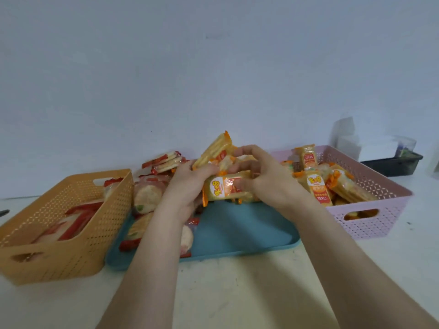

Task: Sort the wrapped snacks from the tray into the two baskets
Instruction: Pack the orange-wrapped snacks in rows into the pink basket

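Over the far part of the blue tray (242, 236), my left hand (190, 184) and my right hand (266, 176) together grip a bunch of orange-wrapped snack packs (225, 188), one of which sticks up at the top. Red-wrapped snacks (147, 195) lie on the tray's left side and in a pile behind it. The orange basket (71, 255) on the left holds red-wrapped packs. The pink basket (370, 207) on the right holds several orange-wrapped packs.
A dark tray with white and clear containers (389, 160) stands behind the pink basket at the back right. The pale table (237, 293) runs up to a plain wall. A small dark object (3, 213) lies at the far left edge.
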Demonstrator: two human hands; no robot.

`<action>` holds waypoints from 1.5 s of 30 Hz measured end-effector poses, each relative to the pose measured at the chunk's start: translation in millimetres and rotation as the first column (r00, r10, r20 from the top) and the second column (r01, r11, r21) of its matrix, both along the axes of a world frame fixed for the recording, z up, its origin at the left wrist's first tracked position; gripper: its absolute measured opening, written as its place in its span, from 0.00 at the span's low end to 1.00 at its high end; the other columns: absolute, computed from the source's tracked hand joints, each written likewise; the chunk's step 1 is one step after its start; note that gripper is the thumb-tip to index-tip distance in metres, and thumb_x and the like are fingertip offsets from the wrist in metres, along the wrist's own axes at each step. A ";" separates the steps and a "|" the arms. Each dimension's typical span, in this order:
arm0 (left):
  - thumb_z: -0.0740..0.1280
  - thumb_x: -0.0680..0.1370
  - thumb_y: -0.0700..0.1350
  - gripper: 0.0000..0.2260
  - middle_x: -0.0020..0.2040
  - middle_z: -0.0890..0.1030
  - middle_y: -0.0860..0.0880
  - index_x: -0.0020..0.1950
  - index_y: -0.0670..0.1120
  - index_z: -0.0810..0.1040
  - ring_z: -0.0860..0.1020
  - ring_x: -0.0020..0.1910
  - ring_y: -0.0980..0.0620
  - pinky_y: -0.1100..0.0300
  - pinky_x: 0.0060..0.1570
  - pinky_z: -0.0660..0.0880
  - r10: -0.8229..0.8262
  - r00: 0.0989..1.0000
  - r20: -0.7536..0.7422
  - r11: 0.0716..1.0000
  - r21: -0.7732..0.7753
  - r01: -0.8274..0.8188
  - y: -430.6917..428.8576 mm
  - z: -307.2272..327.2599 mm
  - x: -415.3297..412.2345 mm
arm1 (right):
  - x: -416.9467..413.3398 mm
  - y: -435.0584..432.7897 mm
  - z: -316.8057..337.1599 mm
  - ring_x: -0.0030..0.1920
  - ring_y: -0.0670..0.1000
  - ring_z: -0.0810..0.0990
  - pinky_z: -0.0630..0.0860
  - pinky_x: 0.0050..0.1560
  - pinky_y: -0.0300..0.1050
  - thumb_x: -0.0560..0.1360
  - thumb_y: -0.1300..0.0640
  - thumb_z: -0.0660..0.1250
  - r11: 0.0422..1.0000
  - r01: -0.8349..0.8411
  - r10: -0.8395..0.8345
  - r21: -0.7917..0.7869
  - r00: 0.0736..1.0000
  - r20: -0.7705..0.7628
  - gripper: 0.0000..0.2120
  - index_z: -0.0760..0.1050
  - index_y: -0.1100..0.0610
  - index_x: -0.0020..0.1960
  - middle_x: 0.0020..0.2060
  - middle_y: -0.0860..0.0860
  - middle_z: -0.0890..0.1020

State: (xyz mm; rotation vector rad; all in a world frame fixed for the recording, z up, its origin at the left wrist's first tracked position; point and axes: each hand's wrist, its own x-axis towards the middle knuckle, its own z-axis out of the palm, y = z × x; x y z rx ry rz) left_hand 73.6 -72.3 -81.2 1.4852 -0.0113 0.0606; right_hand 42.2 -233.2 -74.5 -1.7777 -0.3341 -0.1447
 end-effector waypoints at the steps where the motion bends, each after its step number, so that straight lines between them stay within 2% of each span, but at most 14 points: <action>1: 0.71 0.72 0.37 0.05 0.38 0.84 0.43 0.48 0.41 0.79 0.83 0.32 0.48 0.57 0.31 0.79 0.053 0.998 0.046 0.999 -0.013 -0.052 1.6 6.1 -4.7 | -3.1 -3.3 5.7 0.39 0.48 0.77 0.77 0.40 0.44 0.70 0.71 0.70 1.000 0.028 -0.028 0.004 0.999 0.033 0.26 0.71 0.50 0.62 0.51 0.54 0.80; 5: 0.73 0.69 0.38 0.05 0.38 0.83 0.43 0.41 0.45 0.80 0.81 0.39 0.44 0.53 0.40 0.79 0.239 0.935 0.261 0.961 0.071 -0.266 5.2 25.2 -27.9 | -19.9 -27.5 33.6 0.44 0.56 0.81 0.80 0.50 0.56 0.69 0.67 0.73 0.980 0.141 -0.154 0.143 0.984 0.085 0.30 0.70 0.43 0.63 0.53 0.53 0.79; 8: 0.72 0.66 0.42 0.04 0.36 0.80 0.45 0.39 0.48 0.80 0.79 0.38 0.44 0.43 0.45 0.79 0.192 0.924 0.332 0.968 0.092 -0.234 -8.2 32.9 -41.4 | -31.6 -49.3 44.6 0.46 0.55 0.83 0.81 0.44 0.50 0.71 0.68 0.71 0.957 0.220 -0.250 0.190 0.957 0.147 0.26 0.71 0.48 0.64 0.51 0.54 0.82; 11: 0.71 0.64 0.44 0.06 0.39 0.81 0.45 0.40 0.52 0.81 0.81 0.43 0.39 0.38 0.53 0.78 0.023 0.927 0.375 0.985 0.150 -0.086 -44.4 43.5 -46.7 | -48.1 -77.8 53.2 0.46 0.50 0.81 0.78 0.45 0.45 0.73 0.66 0.65 0.849 0.522 -0.512 0.084 0.774 0.372 0.21 0.72 0.48 0.61 0.50 0.48 0.82; 14: 0.72 0.64 0.44 0.07 0.40 0.81 0.45 0.41 0.54 0.82 0.78 0.42 0.45 0.39 0.52 0.77 -0.139 0.913 0.385 0.977 0.206 0.062 -89.2 52.7 -48.5 | -63.0 -109.0 57.1 0.48 0.46 0.77 0.74 0.50 0.42 0.72 0.67 0.60 0.752 0.656 -0.603 0.072 0.639 0.478 0.21 0.73 0.49 0.60 0.50 0.48 0.80; 17: 0.75 0.66 0.44 0.12 0.45 0.81 0.47 0.48 0.53 0.81 0.80 0.44 0.49 0.42 0.54 0.78 -0.239 0.931 0.275 0.951 0.260 0.167 -126.9 49.6 -45.1 | -55.7 -133.4 40.2 0.53 0.45 0.77 0.73 0.51 0.37 0.74 0.67 0.58 0.775 0.632 -0.583 0.015 0.706 0.402 0.22 0.70 0.50 0.64 0.55 0.50 0.78; 20: 0.75 0.71 0.45 0.28 0.61 0.75 0.50 0.68 0.51 0.69 0.77 0.51 0.53 0.59 0.49 0.76 -0.205 0.971 0.122 0.834 0.541 0.108 -154.0 27.5 -40.6 | -46.3 -151.0 4.3 0.68 0.55 0.68 0.69 0.63 0.55 0.77 0.62 0.57 0.698 0.649 -0.571 -0.302 0.759 0.312 0.25 0.61 0.54 0.73 0.66 0.55 0.71; 22: 0.74 0.71 0.47 0.33 0.67 0.70 0.50 0.72 0.53 0.62 0.73 0.61 0.50 0.55 0.59 0.74 -0.168 0.972 0.163 0.782 0.622 0.031 -157.9 7.9 -41.5 | -46.6 -154.3 -14.0 0.68 0.58 0.67 0.69 0.61 0.59 0.76 0.62 0.59 0.625 0.691 -0.626 -0.363 0.722 0.295 0.28 0.59 0.55 0.74 0.67 0.55 0.69; 27: 0.66 0.76 0.49 0.19 0.61 0.72 0.51 0.65 0.50 0.69 0.70 0.62 0.50 0.52 0.63 0.68 -0.117 0.909 0.400 0.671 0.707 -0.225 -154.8 -12.8 -56.3 | -47.8 -165.1 -21.5 0.65 0.60 0.71 0.69 0.57 0.56 0.77 0.55 0.59 0.598 0.706 -0.691 -0.379 0.694 0.202 0.24 0.62 0.55 0.72 0.65 0.56 0.73; 29: 0.63 0.76 0.52 0.18 0.59 0.74 0.50 0.64 0.47 0.69 0.72 0.60 0.47 0.51 0.60 0.70 -0.081 0.963 0.258 0.635 0.758 -0.150 -151.6 -14.7 -50.5 | -48.6 -169.8 -21.4 0.58 0.62 0.75 0.69 0.49 0.50 0.78 0.52 0.56 0.606 0.643 -0.681 -0.468 0.724 0.112 0.20 0.67 0.58 0.68 0.60 0.59 0.77; 32: 0.61 0.75 0.52 0.18 0.55 0.80 0.48 0.62 0.46 0.72 0.78 0.53 0.46 0.49 0.49 0.79 -0.121 0.981 -0.154 0.777 0.600 0.190 -154.2 -14.5 -45.6 | -52.1 -172.4 -23.9 0.44 0.57 0.73 0.68 0.43 0.46 0.76 0.50 0.54 0.548 0.632 -0.689 -0.547 0.712 0.133 0.18 0.77 0.59 0.55 0.50 0.57 0.81; 38: 0.55 0.70 0.48 0.15 0.47 0.83 0.49 0.51 0.53 0.77 0.81 0.47 0.44 0.42 0.48 0.80 -0.143 0.990 -0.010 0.779 0.615 0.118 -157.9 -22.2 -48.9 | -61.5 -181.5 -27.9 0.52 0.55 0.78 0.70 0.45 0.44 0.75 0.57 0.64 0.578 0.742 -0.764 -0.339 0.638 0.095 0.14 0.78 0.55 0.60 0.54 0.54 0.82; 41: 0.54 0.70 0.46 0.15 0.48 0.82 0.51 0.51 0.56 0.76 0.81 0.49 0.45 0.41 0.49 0.79 -0.143 0.988 0.062 0.786 0.614 0.075 -150.2 -15.2 -62.2 | -71.8 -174.4 -22.9 0.47 0.54 0.76 0.67 0.43 0.43 0.74 0.58 0.62 0.528 0.816 -0.790 -0.236 0.574 0.214 0.14 0.78 0.55 0.59 0.52 0.56 0.81; 45: 0.56 0.74 0.38 0.18 0.51 0.82 0.52 0.55 0.56 0.76 0.79 0.53 0.48 0.45 0.55 0.76 -0.071 0.971 0.228 0.781 0.618 -0.088 -109.4 0.8 -81.6 | -83.5 -138.6 -6.0 0.54 0.56 0.75 0.70 0.49 0.46 0.76 0.55 0.61 0.587 0.790 -0.711 -0.177 0.608 0.354 0.15 0.76 0.54 0.61 0.54 0.57 0.77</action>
